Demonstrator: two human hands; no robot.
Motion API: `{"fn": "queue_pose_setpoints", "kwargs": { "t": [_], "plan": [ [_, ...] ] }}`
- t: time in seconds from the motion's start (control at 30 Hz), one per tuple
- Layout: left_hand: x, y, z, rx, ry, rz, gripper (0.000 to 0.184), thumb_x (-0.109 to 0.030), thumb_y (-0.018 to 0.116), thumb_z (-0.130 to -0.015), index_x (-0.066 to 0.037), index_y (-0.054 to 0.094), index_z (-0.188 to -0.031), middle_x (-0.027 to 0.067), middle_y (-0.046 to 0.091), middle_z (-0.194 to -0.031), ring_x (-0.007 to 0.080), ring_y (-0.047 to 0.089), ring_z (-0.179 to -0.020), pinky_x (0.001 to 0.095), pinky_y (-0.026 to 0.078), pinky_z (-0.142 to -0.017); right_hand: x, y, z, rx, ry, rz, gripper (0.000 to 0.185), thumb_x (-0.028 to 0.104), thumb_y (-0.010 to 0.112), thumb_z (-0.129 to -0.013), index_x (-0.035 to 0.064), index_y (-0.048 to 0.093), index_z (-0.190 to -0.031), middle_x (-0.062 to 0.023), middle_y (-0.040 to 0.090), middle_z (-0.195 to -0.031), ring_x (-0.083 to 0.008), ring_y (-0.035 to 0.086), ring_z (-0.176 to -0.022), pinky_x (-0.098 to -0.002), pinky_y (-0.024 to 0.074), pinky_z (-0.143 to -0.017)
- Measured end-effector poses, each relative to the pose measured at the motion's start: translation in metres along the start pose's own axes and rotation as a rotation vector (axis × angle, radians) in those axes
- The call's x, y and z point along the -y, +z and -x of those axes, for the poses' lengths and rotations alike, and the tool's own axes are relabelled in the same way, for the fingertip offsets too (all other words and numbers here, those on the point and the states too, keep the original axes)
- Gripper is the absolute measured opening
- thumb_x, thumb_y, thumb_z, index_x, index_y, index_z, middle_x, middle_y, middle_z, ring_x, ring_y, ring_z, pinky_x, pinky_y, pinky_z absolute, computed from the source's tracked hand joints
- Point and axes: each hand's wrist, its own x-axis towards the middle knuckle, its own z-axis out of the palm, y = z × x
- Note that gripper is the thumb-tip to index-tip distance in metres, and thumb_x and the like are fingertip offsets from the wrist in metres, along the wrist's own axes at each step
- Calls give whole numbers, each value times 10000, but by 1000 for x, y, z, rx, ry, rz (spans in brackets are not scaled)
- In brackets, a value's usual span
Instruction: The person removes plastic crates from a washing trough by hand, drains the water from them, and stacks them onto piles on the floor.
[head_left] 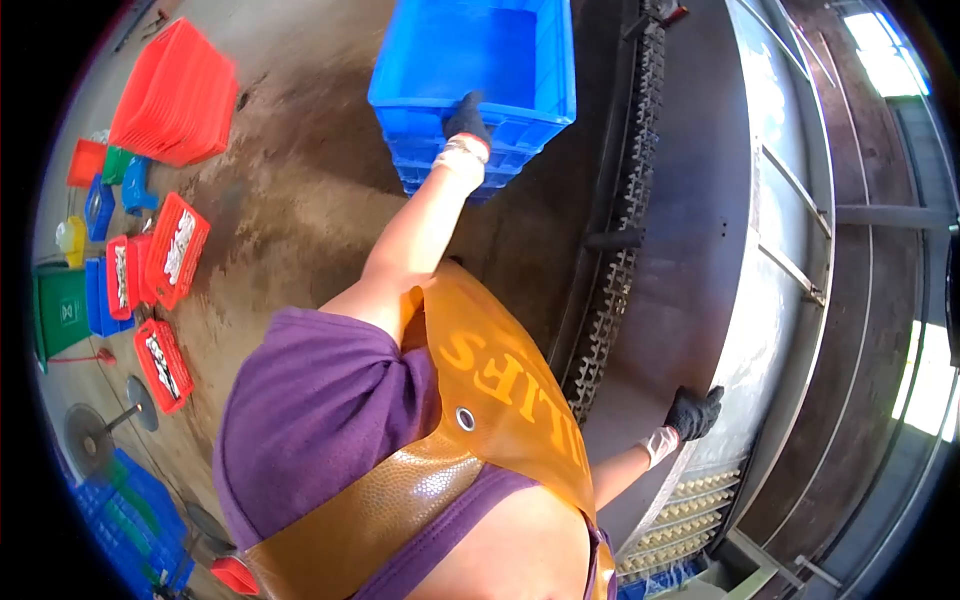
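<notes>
My left hand (467, 118), in a dark glove, is at the near rim of a blue plastic crate (545, 118), its fingers hooked over the edge. That crate tops a stack of similar blue crates, and its visible inside holds nothing. Off to the right, my right hand (695, 413), also dark-gloved, rests with bent fingers on the metal side edge (737, 290) of a long machine. Its fingertips are partly hard to make out. An orange-brown apron (500, 370) covers my front.
A toothed chain (622, 255) runs along the machine's side, between the crates and the metal panel. Stacked red crates (175, 95) stand on the wet floor to the left. Red baskets (178, 250) with pale contents and a green bin (62, 312) are nearby.
</notes>
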Motion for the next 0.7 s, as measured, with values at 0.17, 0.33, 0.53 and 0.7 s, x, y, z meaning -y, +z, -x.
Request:
{"fn": "queue_pose_setpoints", "kwargs": {
  "t": [0.17,0.33,0.53,0.7],
  "plan": [
    [-109,-85,70,210,-103,-2,525,-106,564,-855,-108,359,-1339,121,476,-1264,230,447,-1151,389,425,-900,18,-14,2,-41,-102,-111,777,374,719,-598,83,455,-1268,-220,504,-1205,-377,452,-1139,-438,369,-968],
    [-140,3,87,478,-1193,877,305,-187,474,-916,-29,483,-1177,157,569,-1115,287,543,-1006,369,492,-856,16,23,-22,-269,-73,-196,432,243,598,-668,90,546,-1069,-182,555,-1053,-316,503,-1034,-438,408,-871],
    [-312,63,281,1807,-15,422,369,-112,624,-821,-45,488,-1158,123,556,-1053,242,561,-951,333,481,-828,17,5,0,17,52,-188,790,370,622,-680,187,306,-1381,-191,336,-1380,-354,305,-1277,-513,169,-1059],
    [-372,127,408,1719,1403,44,794,-256,780,-632,-66,382,-1292,183,442,-1267,315,421,-1184,416,360,-970,-14,10,20,-65,-89,-313,768,407,638,-691,180,341,-1361,-202,285,-1412,-344,269,-1307,-468,149,-1087]
  ]
}}
